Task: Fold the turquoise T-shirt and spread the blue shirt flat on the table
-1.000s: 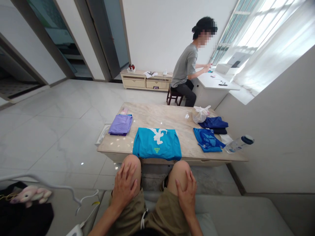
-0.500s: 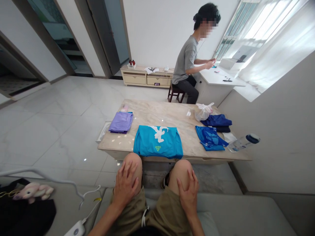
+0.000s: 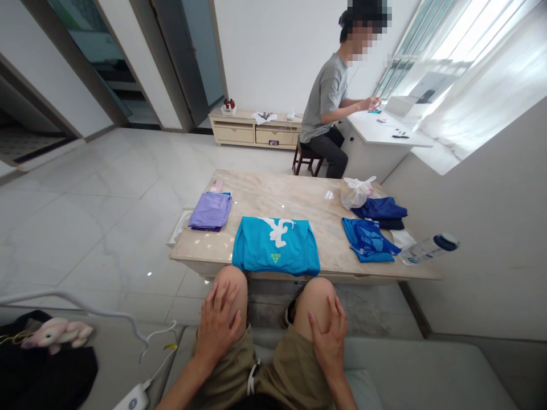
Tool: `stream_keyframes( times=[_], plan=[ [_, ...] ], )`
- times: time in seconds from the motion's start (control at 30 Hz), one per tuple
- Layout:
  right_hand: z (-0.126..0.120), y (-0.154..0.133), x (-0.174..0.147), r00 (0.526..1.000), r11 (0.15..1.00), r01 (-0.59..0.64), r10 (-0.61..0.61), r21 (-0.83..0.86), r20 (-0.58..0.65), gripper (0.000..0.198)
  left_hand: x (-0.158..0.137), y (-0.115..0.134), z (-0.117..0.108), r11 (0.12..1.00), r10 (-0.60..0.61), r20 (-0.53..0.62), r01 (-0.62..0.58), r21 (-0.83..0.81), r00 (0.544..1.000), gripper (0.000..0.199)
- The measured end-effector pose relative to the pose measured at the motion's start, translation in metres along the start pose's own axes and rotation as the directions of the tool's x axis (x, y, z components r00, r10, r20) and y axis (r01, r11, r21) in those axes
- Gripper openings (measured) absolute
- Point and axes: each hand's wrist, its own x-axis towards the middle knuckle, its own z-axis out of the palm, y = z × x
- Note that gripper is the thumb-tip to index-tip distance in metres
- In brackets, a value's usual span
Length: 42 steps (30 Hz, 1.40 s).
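My left hand (image 3: 220, 319) rests flat on my left knee, fingers spread, holding nothing. On the other knee lies my right hand (image 3: 329, 332), also open with its fingers stretched out. Just beyond my knees a turquoise shirt (image 3: 252, 245) with a white figure print lies folded at the near edge of the marble-topped table (image 3: 277, 193), hanging slightly over it. Folded purple clothing (image 3: 209, 209) sits at the table's left. To the right are a folded blue patterned garment (image 3: 370, 242) and folded dark blue clothing (image 3: 380, 208). Neither hand touches the clothes.
A clear bottle (image 3: 427, 250) with a dark lid stands at the table's right end, near a white plastic bag (image 3: 356, 193). Beyond the table a person (image 3: 327, 91) sits at a white desk (image 3: 380, 128). A plush toy (image 3: 60, 333) lies on the grey sofa (image 3: 410, 370) to my left.
The view has shifted slightly, so the far part of the room sits a little differently in the picture. Both my hands stay on my knees, and the clothes have not moved.
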Motion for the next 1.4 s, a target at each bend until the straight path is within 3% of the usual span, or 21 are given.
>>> stream_keyframes(
  times=[0.37,0.7,0.93,1.17,1.27,1.33,1.4],
  plan=[
    [0.002,0.004,0.001,1.0,0.999,-0.023,0.023,0.023,-0.018,0.077,-0.003,-0.006,-0.001,0.999,0.02,0.001,-0.02,0.027,1.0,0.061],
    [-0.014,0.013,-0.007,0.999,0.998,-0.04,0.04,0.052,-0.007,0.076,-0.029,0.003,-0.048,0.999,0.006,-0.09,-0.002,0.047,0.996,0.073],
    [-0.01,0.011,0.0,0.999,0.998,-0.04,0.04,0.046,-0.015,0.076,-0.016,0.001,-0.044,0.999,0.016,-0.134,-0.012,0.032,0.991,0.078],
    [-0.022,0.008,0.0,0.997,0.991,-0.018,0.007,-0.133,-0.082,0.076,-0.022,0.001,-0.047,1.0,-0.012,-0.104,0.012,0.006,0.995,0.08],
    [-0.033,-0.006,0.027,0.997,0.982,0.065,-0.071,-0.178,-0.029,0.059,-0.028,-0.003,-0.046,0.999,-0.037,-0.106,0.036,-0.014,0.994,0.083],
    [-0.033,-0.018,0.065,0.985,0.984,0.148,-0.138,-0.1,0.106,0.045,-0.031,-0.006,-0.044,0.998,-0.051,-0.12,0.048,-0.027,0.991,0.085],
    [-0.018,-0.028,0.116,0.962,0.991,0.135,-0.134,0.015,0.239,0.041,-0.033,-0.009,-0.043,0.997,-0.067,-0.126,0.063,-0.036,0.99,0.085]
  ],
)
